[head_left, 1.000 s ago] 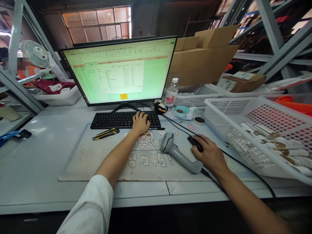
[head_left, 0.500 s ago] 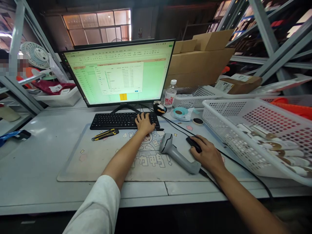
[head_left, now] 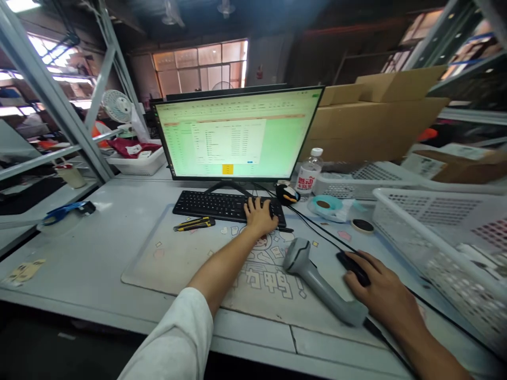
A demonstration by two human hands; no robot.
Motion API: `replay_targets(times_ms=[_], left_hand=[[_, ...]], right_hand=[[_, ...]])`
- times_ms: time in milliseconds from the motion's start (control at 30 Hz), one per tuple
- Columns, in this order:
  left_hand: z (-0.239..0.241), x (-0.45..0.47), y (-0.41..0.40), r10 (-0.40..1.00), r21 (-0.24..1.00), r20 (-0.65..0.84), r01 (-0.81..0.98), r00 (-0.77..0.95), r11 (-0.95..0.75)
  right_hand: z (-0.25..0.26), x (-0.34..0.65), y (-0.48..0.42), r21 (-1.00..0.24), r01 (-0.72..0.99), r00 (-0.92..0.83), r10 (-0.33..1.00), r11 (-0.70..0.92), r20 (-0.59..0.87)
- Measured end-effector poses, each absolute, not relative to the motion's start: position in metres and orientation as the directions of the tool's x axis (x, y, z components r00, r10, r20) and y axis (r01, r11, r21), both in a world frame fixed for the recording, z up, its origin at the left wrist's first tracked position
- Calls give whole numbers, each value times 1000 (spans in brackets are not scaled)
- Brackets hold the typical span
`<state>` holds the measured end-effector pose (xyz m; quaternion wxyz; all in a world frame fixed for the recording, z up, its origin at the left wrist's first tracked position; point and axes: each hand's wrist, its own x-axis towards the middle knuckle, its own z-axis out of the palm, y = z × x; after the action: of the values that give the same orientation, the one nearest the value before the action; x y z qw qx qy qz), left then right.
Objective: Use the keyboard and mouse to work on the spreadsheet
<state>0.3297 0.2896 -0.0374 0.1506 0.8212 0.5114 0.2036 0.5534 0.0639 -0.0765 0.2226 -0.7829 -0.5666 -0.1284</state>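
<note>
Far left on the grey table [head_left: 99,248]: tape dispenser with blue handle [head_left: 65,212] near the table edge, a cup [head_left: 73,175] on the side shelf behind it. White fan [head_left: 115,105] further back, white tray with red bag [head_left: 137,158] just left of the monitor [head_left: 237,134]. Monitor upright, green spreadsheet with a dialog window open on it. Black keyboard [head_left: 214,205] lies in front of the monitor stand, at the far end of the desk mat [head_left: 178,258]. Yellow-black utility knife [head_left: 194,224] on the mat, just in front of the keyboard's left half. Left hand [head_left: 259,216] rests palm down on the right end of the keyboard, fingers loosely spread over the keys, holding nothing; white sleeve [head_left: 174,348] at the elbow. Grey barcode scanner [head_left: 320,282] lies on its side on the mat between the two hands, head toward the keyboard, touching neither hand as far as visible. Water bottle [head_left: 309,171] stands right of the monitor, blue tape roll [head_left: 327,203] near it. Right hand [head_left: 382,293] cupped over the black mouse [head_left: 350,261], fingers curved down onto it, cable running back toward the monitor. White perforated basket [head_left: 447,243] just right of that hand, blurred. Cardboard boxes [head_left: 376,121] stacked behind
</note>
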Motion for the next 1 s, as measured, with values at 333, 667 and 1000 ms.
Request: replay_targets(times_ms=[333,667,1000], left_hand=[[-35,327,284,828,368,219,742,516,-560],[-41,331,287,821,349,253,743,512,-571],[-43,329,286,813,343,267,738,517,-582]], right_hand=[[-88,576,69,-202,942,329,861,-269,388],[-81,562,69,-252,930,355,831,-267,428],[-84,570,70,-258,937,330,838,-235,435]])
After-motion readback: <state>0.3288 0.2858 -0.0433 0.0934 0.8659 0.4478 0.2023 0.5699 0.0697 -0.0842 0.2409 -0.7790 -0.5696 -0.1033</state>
